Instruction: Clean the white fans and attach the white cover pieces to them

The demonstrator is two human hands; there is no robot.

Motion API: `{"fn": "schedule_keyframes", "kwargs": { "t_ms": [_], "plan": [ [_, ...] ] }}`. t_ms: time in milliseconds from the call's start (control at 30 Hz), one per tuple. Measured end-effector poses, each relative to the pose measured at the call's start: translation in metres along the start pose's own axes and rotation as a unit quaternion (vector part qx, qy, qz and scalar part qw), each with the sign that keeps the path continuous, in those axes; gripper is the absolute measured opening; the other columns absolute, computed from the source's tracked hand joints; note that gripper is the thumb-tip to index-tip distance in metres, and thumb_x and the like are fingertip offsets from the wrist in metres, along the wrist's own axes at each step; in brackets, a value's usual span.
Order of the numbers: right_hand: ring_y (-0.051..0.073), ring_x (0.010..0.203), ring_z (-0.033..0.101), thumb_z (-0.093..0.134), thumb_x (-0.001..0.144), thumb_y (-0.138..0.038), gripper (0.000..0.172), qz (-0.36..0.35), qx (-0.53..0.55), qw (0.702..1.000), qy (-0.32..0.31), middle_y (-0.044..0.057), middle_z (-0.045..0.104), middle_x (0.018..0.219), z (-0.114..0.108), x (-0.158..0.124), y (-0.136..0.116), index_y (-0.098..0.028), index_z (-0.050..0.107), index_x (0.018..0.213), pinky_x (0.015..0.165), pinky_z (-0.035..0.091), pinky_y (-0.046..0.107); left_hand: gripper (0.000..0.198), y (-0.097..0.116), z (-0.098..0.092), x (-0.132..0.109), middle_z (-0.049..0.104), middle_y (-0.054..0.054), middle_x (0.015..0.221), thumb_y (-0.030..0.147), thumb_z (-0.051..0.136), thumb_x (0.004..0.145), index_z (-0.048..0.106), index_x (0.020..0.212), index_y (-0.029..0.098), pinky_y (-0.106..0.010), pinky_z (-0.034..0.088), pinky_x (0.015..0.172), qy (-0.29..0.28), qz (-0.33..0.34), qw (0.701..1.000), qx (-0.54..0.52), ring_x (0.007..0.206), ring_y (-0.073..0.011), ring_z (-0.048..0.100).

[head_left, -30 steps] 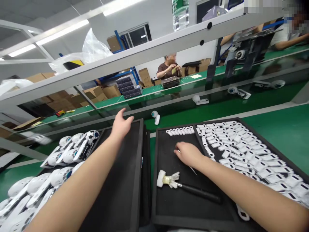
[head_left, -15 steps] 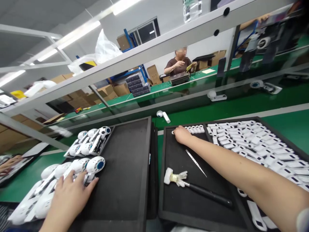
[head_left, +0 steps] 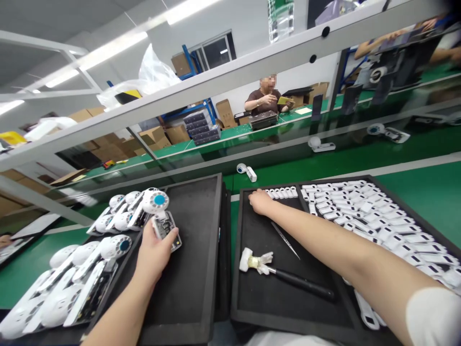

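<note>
My left hand (head_left: 153, 252) grips a white handheld fan (head_left: 156, 201) with a round head and blue centre. The fan's handle is uncovered and its circuit board faces up, above the left black tray (head_left: 190, 269). At the far left corner of the right black tray (head_left: 295, 319), my right hand (head_left: 262, 203) has its fingers bent down and closed. What they hold, if anything, is hidden. Beside it lies a short row of small white covers (head_left: 283, 192). Nearer me in that tray are tweezers (head_left: 285, 240) and a black-handled hammer (head_left: 302, 283) with a wrapped white head.
More white fans (head_left: 77, 283) lie in rows on the left. Many white covers (head_left: 382, 216) fill the tray on the right. One fan (head_left: 247, 171) lies on the green bench beyond the trays. Across the bench sits a person (head_left: 266, 101) holding something yellow. A metal rail crosses above.
My left hand has picked up a fan from the near row and moved it right and away from me, over the tray. My right hand stays at the tray corner.
</note>
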State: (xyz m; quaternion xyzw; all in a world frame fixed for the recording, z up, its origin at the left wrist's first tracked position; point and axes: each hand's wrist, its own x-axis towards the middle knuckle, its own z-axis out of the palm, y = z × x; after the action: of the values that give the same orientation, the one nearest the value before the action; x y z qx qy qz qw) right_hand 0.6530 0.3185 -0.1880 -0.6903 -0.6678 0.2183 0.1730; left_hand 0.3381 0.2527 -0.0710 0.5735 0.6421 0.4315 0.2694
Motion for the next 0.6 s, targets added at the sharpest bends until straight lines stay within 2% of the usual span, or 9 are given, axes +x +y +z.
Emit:
{"fn": "schedule_keyframes", "kwargs": {
  "t_ms": [67, 133, 233, 333, 400, 500, 600],
  "plan": [
    [0.025, 0.113, 0.060, 0.063, 0.094, -0.035, 0.034, 0.015, 0.089, 0.996, 0.000, 0.011, 0.059, 0.130, 0.002, -0.009, -0.002, -0.016, 0.061, 0.123, 0.095, 0.052, 0.047, 0.055, 0.002, 0.002, 0.002, 0.063, 0.000, 0.084, 0.036, 0.081, 0.058, 0.056, 0.105, 0.021, -0.031, 0.054, 0.066, -0.045, -0.031, 0.994, -0.097, 0.075, -0.0211, 0.065],
    [0.023, 0.109, 0.061, 0.062, 0.095, -0.035, 0.033, 0.043, 0.196, 0.980, -0.002, 0.010, 0.060, 0.127, 0.005, -0.023, -0.001, -0.017, 0.060, 0.122, 0.092, 0.054, 0.045, 0.056, 0.011, 0.002, 0.001, 0.063, 0.000, 0.086, 0.029, 0.080, 0.057, 0.054, 0.106, 0.023, -0.033, 0.056, 0.062, -0.075, -0.086, 0.980, -0.164, 0.073, -0.0213, 0.067],
    [0.020, 0.097, 0.065, 0.060, 0.096, -0.036, 0.032, 0.098, 0.372, 0.923, -0.015, 0.008, 0.064, 0.116, 0.006, -0.048, 0.004, -0.016, 0.060, 0.121, 0.082, 0.057, 0.039, 0.064, 0.036, 0.012, -0.007, 0.066, -0.004, 0.098, 0.021, 0.074, 0.059, 0.053, 0.120, 0.026, -0.031, 0.055, 0.055, -0.141, -0.118, 0.963, -0.197, 0.069, -0.0195, 0.066],
    [0.017, 0.087, 0.067, 0.059, 0.097, -0.035, 0.027, 0.135, 0.526, 0.840, -0.012, 0.006, 0.067, 0.105, 0.002, -0.075, 0.009, -0.014, 0.062, 0.114, 0.075, 0.059, 0.035, 0.074, 0.062, 0.039, -0.020, 0.065, -0.005, 0.096, 0.012, 0.069, 0.055, 0.053, 0.126, 0.023, -0.024, 0.050, 0.050, -0.259, -0.098, 0.935, -0.220, 0.064, -0.0151, 0.061],
    [0.016, 0.084, 0.069, 0.060, 0.096, -0.028, 0.020, 0.144, 0.604, 0.783, 0.012, 0.006, 0.068, 0.099, -0.006, -0.094, 0.009, -0.013, 0.062, 0.109, 0.075, 0.060, 0.034, 0.080, 0.075, 0.064, -0.029, 0.062, -0.003, 0.095, 0.008, 0.067, 0.052, 0.051, 0.130, 0.024, -0.024, 0.052, 0.053, -0.317, -0.077, 0.918, -0.224, 0.069, -0.0156, 0.061],
    [0.017, 0.080, 0.072, 0.066, 0.088, -0.019, 0.017, 0.132, 0.687, 0.712, 0.058, 0.009, 0.071, 0.095, -0.022, -0.123, 0.001, -0.012, 0.061, 0.102, 0.079, 0.060, 0.035, 0.091, 0.086, 0.101, -0.040, 0.059, -0.005, 0.110, 0.007, 0.067, 0.055, 0.044, 0.139, 0.030, -0.028, 0.056, 0.060, -0.360, -0.038, 0.910, -0.202, 0.081, -0.0191, 0.063],
    [0.017, 0.078, 0.071, 0.077, 0.077, -0.023, 0.029, 0.095, 0.728, 0.670, 0.106, 0.007, 0.073, 0.091, -0.040, -0.147, -0.015, -0.015, 0.063, 0.100, 0.078, 0.060, 0.035, 0.095, 0.090, 0.128, -0.047, 0.058, -0.007, 0.122, 0.006, 0.070, 0.057, 0.040, 0.144, 0.031, -0.029, 0.055, 0.065, -0.391, 0.009, 0.903, -0.179, 0.082, -0.0180, 0.062]
  ]
}}
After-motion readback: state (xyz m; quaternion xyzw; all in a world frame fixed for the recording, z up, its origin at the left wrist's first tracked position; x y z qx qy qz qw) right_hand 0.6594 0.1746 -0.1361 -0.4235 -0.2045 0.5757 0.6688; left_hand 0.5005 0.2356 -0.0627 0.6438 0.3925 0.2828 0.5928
